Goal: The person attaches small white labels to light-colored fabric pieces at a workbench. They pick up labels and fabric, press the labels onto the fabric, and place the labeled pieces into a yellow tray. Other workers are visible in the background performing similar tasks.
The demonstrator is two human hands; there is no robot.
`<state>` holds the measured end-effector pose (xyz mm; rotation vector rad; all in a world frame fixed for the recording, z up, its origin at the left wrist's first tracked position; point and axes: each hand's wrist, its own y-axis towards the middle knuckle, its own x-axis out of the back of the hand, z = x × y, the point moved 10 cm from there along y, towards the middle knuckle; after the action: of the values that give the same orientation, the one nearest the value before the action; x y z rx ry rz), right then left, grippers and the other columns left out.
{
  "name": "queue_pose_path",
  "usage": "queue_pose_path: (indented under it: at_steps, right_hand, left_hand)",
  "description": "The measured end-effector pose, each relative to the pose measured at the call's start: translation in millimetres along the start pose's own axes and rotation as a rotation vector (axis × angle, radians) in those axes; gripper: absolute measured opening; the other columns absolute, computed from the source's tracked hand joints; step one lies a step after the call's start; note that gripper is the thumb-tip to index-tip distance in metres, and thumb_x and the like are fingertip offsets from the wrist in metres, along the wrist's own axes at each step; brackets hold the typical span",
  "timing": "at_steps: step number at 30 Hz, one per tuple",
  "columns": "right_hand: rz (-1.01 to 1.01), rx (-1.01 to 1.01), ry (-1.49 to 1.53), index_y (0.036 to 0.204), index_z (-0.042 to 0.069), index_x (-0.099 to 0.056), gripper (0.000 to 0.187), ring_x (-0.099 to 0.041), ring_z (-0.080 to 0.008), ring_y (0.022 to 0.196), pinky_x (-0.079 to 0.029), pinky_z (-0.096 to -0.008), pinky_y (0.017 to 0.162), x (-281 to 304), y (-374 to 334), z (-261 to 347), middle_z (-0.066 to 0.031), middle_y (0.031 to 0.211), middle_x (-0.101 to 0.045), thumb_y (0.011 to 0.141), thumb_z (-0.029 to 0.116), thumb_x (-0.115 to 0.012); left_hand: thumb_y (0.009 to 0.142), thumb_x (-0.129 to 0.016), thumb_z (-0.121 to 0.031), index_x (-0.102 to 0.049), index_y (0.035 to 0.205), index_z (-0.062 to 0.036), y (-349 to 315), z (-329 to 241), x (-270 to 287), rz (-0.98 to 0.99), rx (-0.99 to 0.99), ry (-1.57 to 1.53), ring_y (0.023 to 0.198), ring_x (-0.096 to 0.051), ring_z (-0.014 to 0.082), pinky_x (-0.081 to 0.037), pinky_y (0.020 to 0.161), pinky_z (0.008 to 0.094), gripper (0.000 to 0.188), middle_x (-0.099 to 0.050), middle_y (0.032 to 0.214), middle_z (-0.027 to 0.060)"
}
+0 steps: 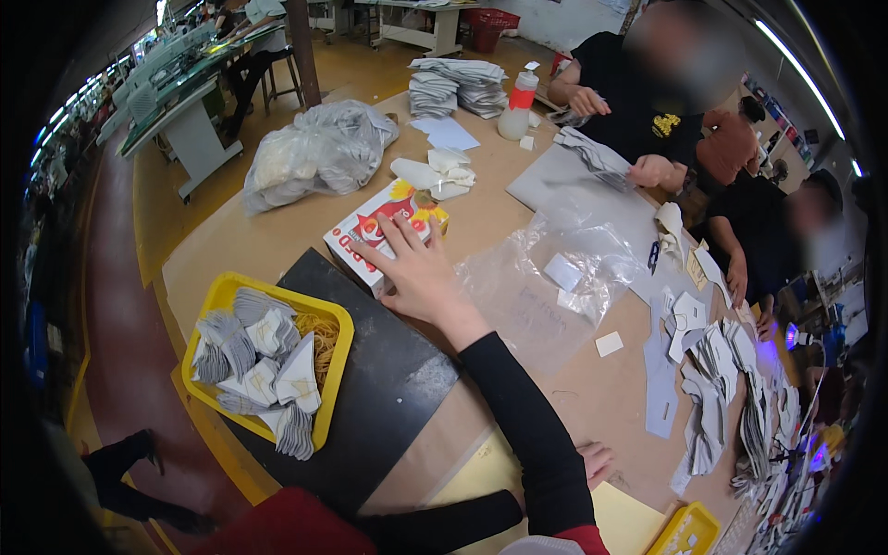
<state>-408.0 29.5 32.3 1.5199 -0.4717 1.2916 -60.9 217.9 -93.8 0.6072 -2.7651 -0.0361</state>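
Observation:
My right hand (413, 268) reaches across to a small white, red and yellow cardboard box (356, 227). Its fingers spread over the top, and the thumb bends down at the near end, gripping the box. Under the right sleeve crosses my left arm. Its hand (597, 464) shows only partly, fingers loosely laid on the table near yellowish paper (629, 520), with nothing visible in them. Left of the box, a yellow tray (340, 370) holds several bundles of grey-white cut pieces (268, 333) and tan rubber bands (317, 344). The tray stands partly on a black board (388, 407).
A clear plastic bag (518, 314) lies right of the box; a stuffed bag (319, 148) sits beyond it. Stacked pieces (458, 85) and a bottle (518, 106) stand at the back. Cut pieces (712, 388) cover the right side, where other people work. Another yellow tray (689, 529) is nearby.

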Motion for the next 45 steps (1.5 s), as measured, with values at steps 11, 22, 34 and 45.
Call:
queue_pose_path:
  at_steps: [11,22,34,45]
  right_hand:
    - [-0.268,-0.383,0.632,0.156,0.005,-0.018,0.106,-0.018,-0.0531,0.145,-0.019,-0.0552,0.12,-13,-24,-63,-0.0347,0.156,-0.018,0.074,0.023,-0.083]
    - [-0.289,-0.757,0.661,0.134,0.003,-0.036,0.071,-0.059,-0.022,0.105,-0.047,-0.0359,0.089,-43,-52,-103,-0.0161,0.114,-0.059,0.081,0.014,-0.082]
    - [-0.061,0.006,-0.025,0.144,0.026,-0.048,0.081,-0.04,-0.0383,0.139,-0.045,-0.0516,0.105,20,6,-16,-0.0142,0.152,-0.039,0.07,0.003,-0.073]
    - [-0.02,-0.017,0.114,0.138,0.026,-0.055,0.067,-0.04,-0.0343,0.141,-0.046,-0.0525,0.104,7,4,-28,-0.0169,0.149,-0.044,0.075,0.013,-0.074]
  left_hand:
    - [0.079,-0.065,-0.012,-0.058,0.105,-0.0078,-18,-59,-6,-0.14,-0.528,0.419,0.096,-0.055,0.0232,-0.05,0.08,0.0338,0.028,-0.055,0.107,0.0056]
    - [0.074,-0.067,-0.01,-0.057,0.104,-0.0067,-18,-54,-3,-0.194,-0.51,0.39,0.097,-0.054,0.0224,-0.05,0.083,0.0324,0.031,-0.053,0.11,0.0051]
    - [0.079,-0.064,-0.012,-0.06,0.109,-0.0089,-20,-57,-6,-0.069,-0.521,0.401,0.103,-0.055,0.0211,-0.048,0.087,0.0315,0.03,-0.055,0.117,0.0042]
    - [0.08,-0.063,-0.013,-0.06,0.11,-0.0097,-24,-63,-8,-0.091,-0.534,0.387,0.105,-0.055,0.0206,-0.048,0.088,0.0317,0.03,-0.056,0.119,0.0038]
